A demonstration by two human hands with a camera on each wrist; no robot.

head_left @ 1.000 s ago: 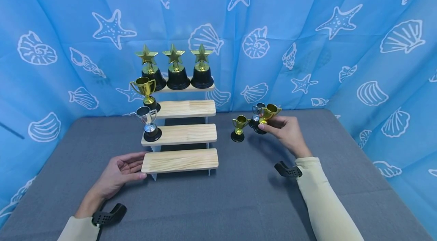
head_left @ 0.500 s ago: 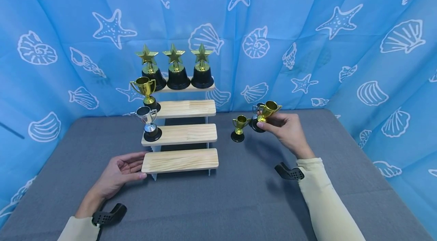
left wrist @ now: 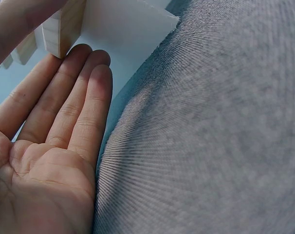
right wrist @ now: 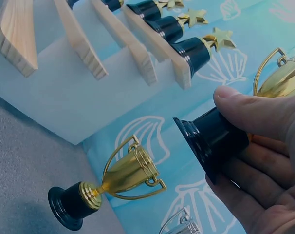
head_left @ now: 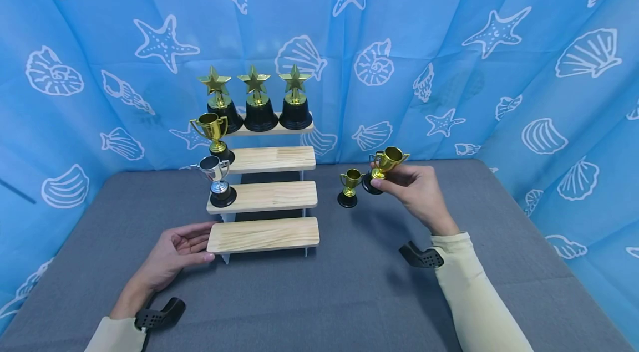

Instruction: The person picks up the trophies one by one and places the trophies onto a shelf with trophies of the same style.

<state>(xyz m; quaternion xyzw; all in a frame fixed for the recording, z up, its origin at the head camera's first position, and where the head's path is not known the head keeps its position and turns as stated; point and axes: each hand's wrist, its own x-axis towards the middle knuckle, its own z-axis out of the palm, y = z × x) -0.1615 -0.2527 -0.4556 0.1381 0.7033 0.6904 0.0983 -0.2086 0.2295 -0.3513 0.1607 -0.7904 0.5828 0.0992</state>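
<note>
In the head view my right hand (head_left: 416, 194) grips a gold trophy cup (head_left: 390, 158) by its black base, held up and tilted. The right wrist view shows the thumb and fingers round that base (right wrist: 211, 136). Standing just left of it on the table is another gold trophy cup (head_left: 351, 179). Behind the held one a silver trophy cup (right wrist: 184, 228) is mostly hidden. My left hand (head_left: 167, 255) lies at the left end of the wooden stepped stand (head_left: 264, 234). Its fingers (left wrist: 91, 105) are straight and touch the lowest shelf's end.
Several trophies stand on the stand: three star trophies (head_left: 257, 100) along the top, a gold cup (head_left: 212, 127) at the left of the second shelf, a silver cup (head_left: 216, 172) on the third. A blue shell-print curtain (head_left: 394, 19) hangs behind the grey table (head_left: 349, 296).
My right hand has lifted the gold trophy cup slightly and moved it left, now covering more of the silver cup behind. The left hand and the stand stay still.
</note>
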